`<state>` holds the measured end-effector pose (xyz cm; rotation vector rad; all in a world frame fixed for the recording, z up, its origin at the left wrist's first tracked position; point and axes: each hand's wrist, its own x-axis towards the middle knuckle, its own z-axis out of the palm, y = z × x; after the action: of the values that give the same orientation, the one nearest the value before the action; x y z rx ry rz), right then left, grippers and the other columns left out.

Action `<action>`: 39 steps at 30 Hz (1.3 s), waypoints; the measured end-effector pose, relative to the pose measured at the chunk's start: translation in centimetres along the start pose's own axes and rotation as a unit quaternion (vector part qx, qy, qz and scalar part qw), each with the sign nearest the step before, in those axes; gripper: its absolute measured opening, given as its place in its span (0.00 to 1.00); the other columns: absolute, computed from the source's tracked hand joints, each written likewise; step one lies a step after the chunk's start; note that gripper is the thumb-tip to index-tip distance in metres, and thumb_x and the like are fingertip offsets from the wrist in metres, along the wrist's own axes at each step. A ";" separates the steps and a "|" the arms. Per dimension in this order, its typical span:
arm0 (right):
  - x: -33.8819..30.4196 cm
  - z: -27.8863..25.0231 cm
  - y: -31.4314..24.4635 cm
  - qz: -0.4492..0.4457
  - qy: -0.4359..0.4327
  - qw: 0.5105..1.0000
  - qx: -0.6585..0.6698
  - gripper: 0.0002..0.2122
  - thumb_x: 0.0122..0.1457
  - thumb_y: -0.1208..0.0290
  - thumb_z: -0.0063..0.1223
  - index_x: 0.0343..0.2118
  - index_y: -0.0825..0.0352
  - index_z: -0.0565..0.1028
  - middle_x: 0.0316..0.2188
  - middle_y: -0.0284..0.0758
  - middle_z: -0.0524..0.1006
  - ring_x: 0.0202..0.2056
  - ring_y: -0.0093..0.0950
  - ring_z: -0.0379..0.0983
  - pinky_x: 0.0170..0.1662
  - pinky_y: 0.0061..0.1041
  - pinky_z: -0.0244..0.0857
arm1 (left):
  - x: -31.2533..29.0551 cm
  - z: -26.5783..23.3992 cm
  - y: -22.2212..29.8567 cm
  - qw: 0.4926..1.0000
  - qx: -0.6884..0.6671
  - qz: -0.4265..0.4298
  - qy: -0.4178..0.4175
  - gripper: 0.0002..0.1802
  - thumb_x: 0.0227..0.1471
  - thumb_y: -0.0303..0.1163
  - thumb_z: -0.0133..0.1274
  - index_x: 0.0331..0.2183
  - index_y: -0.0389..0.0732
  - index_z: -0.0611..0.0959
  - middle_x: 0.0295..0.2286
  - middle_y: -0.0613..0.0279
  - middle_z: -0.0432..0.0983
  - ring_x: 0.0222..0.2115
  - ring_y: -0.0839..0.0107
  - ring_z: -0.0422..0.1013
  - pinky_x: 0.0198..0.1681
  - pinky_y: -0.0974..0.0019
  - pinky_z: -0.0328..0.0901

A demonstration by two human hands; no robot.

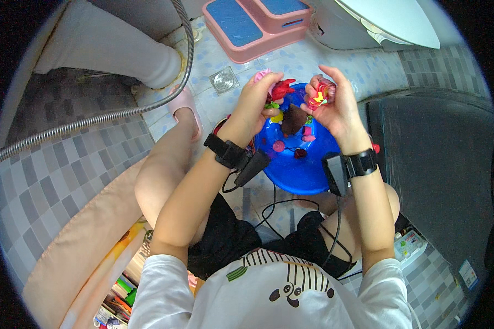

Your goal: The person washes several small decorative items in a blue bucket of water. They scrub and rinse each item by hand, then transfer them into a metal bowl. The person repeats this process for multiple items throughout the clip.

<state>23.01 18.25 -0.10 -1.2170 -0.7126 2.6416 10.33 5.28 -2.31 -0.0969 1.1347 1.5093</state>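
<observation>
My left hand is closed around several small, brightly coloured pieces, among them a red spiky piece and a pink one. A small red and yellow piece lies in the curled fingers of my right hand; its exact kind is unclear. Both hands are raised over a blue plastic basin. Inside it are a brown piece, a round pink piece, a dark red piece and other small coloured pieces. My hands partly hide the basin's far side.
A pink step stool with blue treads stands beyond the basin, near a floor drain. A metal shower hose hangs at left beside a white pedestal. Black cables trail from my wrist devices. A dark grey panel is at right.
</observation>
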 end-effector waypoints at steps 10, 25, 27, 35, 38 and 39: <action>8.4 6.7 4.3 -0.200 0.125 0.911 -0.338 0.25 0.63 0.49 0.45 0.19 0.66 0.72 0.15 0.36 0.70 0.18 0.33 0.67 0.26 0.31 0.62 | 3.3 -4.1 0.3 0.990 0.025 0.080 0.117 0.22 0.65 0.53 0.38 0.34 0.44 0.72 0.19 0.67 0.67 0.15 0.76 0.60 0.12 0.74 0.45; 13.3 9.6 8.2 -0.346 0.155 0.746 -0.547 0.24 0.63 0.54 0.44 0.20 0.72 0.78 0.18 0.49 0.76 0.23 0.47 0.74 0.32 0.42 0.65 | 6.7 -7.2 1.5 0.966 0.111 0.116 0.204 0.22 0.63 0.48 0.41 0.25 0.42 0.75 0.14 0.65 0.68 0.09 0.75 0.60 0.10 0.68 0.49; 13.6 9.6 8.2 -0.359 0.162 0.729 -0.560 0.24 0.63 0.54 0.44 0.20 0.72 0.78 0.18 0.49 0.76 0.23 0.46 0.74 0.32 0.42 0.65 | 7.0 -7.4 1.4 0.964 0.120 0.108 0.212 0.22 0.63 0.49 0.41 0.25 0.43 0.75 0.14 0.65 0.68 0.09 0.75 0.60 0.10 0.67 0.49; 14.0 8.9 8.3 -0.342 0.151 0.745 -0.552 0.24 0.62 0.54 0.45 0.21 0.72 0.78 0.19 0.49 0.76 0.24 0.45 0.75 0.34 0.41 0.65 | 8.4 -8.3 0.3 0.953 0.161 0.122 0.225 0.22 0.64 0.46 0.38 0.25 0.43 0.73 0.13 0.64 0.66 0.07 0.73 0.58 0.09 0.66 0.48; 14.3 8.6 8.8 -0.342 0.152 0.745 -0.551 0.24 0.62 0.54 0.45 0.21 0.72 0.78 0.19 0.50 0.76 0.25 0.45 0.75 0.35 0.41 0.66 | 8.9 -9.0 -0.2 0.937 0.212 0.152 0.231 0.22 0.64 0.45 0.37 0.25 0.42 0.73 0.13 0.63 0.66 0.07 0.71 0.59 0.09 0.64 0.49; 14.3 8.6 8.9 -0.338 0.153 0.750 -0.548 0.24 0.62 0.54 0.45 0.21 0.72 0.78 0.19 0.50 0.77 0.25 0.45 0.75 0.36 0.41 0.66 | 9.1 -9.2 -0.3 0.930 0.235 0.163 0.230 0.22 0.64 0.45 0.37 0.25 0.41 0.73 0.13 0.62 0.66 0.07 0.71 0.59 0.09 0.64 0.49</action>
<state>7.67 11.97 -9.28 -1.1362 -2.2358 1.2607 3.03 5.51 -12.94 0.0773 1.9445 1.4959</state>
